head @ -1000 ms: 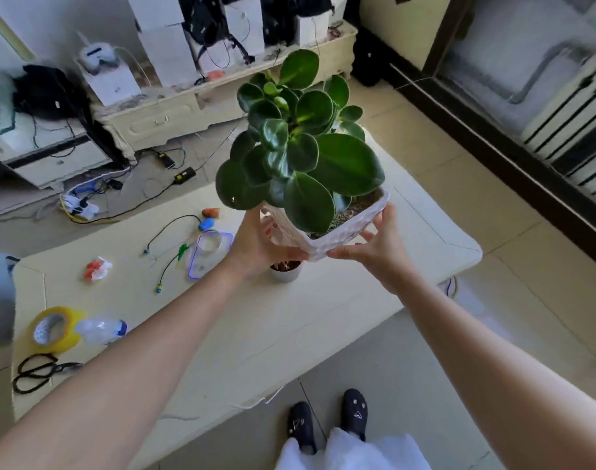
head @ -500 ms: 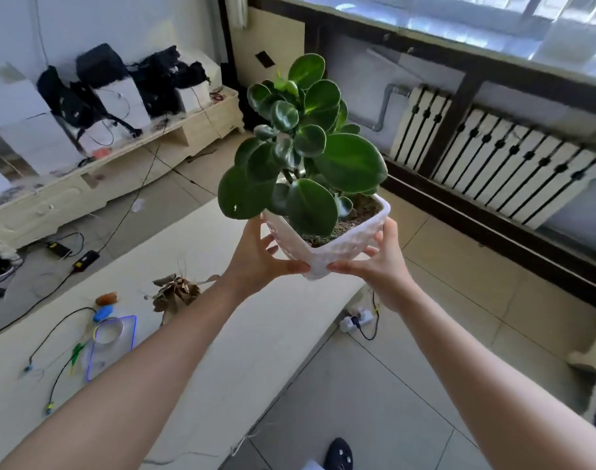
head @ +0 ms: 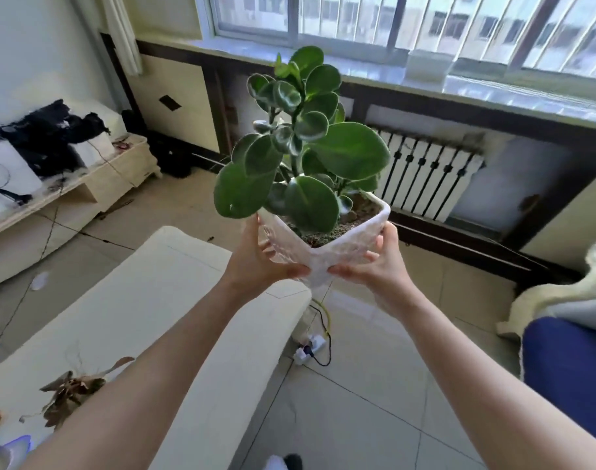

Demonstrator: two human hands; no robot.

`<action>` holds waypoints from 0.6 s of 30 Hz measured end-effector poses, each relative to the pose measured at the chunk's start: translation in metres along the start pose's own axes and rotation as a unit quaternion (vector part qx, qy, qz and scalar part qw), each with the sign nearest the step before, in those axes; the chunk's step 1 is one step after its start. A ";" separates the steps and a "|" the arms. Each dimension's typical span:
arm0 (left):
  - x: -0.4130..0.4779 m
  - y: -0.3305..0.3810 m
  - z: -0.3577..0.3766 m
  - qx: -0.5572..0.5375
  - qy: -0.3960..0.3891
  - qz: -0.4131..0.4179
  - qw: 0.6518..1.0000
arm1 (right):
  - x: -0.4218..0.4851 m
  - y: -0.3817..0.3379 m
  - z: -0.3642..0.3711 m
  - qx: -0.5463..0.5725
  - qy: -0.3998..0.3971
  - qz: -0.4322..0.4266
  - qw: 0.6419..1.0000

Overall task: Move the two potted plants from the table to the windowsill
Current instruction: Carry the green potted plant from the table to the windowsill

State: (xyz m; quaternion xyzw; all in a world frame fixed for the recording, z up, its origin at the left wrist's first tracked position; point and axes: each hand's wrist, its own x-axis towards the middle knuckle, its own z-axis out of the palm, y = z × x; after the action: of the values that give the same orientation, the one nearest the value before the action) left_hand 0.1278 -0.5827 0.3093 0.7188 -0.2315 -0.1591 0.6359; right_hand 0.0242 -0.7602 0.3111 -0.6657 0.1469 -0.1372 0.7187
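A leafy green plant in a white square pot (head: 327, 247) hangs in the air between my two hands, above the far end of the cream table (head: 147, 300). My left hand (head: 259, 261) grips the pot's left side and my right hand (head: 378, 266) grips its right side. The grey windowsill (head: 374, 74) runs across the top of the view, beyond the plant. A second plant with dry brown leaves (head: 69, 391) stands on the table near my left forearm; its pot is hidden.
A white radiator (head: 429, 178) sits under the sill behind a dark wooden frame. A power strip with cables (head: 310, 347) lies on the tiled floor by the table's end. A blue seat (head: 568, 374) is at the right. A low cabinet (head: 69, 195) stands left.
I have turned from the table toward the window with the plant in both hands. The windowsill and radiator have come into view, and the table has slid to the lower left.
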 end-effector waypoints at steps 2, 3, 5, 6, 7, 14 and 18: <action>0.018 0.002 0.009 -0.010 -0.022 -0.003 1.000 | 0.006 -0.004 -0.011 -0.004 0.018 -0.006 1.000; 0.028 0.004 0.015 -0.009 -0.032 -0.006 0.999 | 0.009 -0.007 -0.017 -0.004 0.033 -0.008 0.999; 0.046 0.010 0.027 -0.001 -0.048 -0.005 0.999 | 0.017 -0.012 -0.029 0.000 0.058 -0.017 0.998; 0.055 0.014 0.033 0.006 -0.052 -0.003 0.999 | 0.022 -0.015 -0.035 -0.003 0.066 -0.018 0.998; 0.063 0.017 0.039 0.015 -0.054 0.004 0.998 | 0.026 -0.017 -0.042 -0.009 0.073 -0.018 0.997; 0.117 0.036 0.099 0.015 -0.113 0.034 0.993 | 0.047 -0.026 -0.102 -0.003 0.154 -0.023 0.988; 0.148 0.044 0.139 0.012 -0.137 0.047 0.989 | 0.064 -0.034 -0.143 -0.014 0.178 -0.029 0.983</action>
State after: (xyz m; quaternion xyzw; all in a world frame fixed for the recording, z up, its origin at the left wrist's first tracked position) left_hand 0.1738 -0.7819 0.3426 0.6860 -0.3522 -0.2231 0.5963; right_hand 0.0272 -0.9190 0.3332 -0.6445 0.2547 -0.2726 0.6674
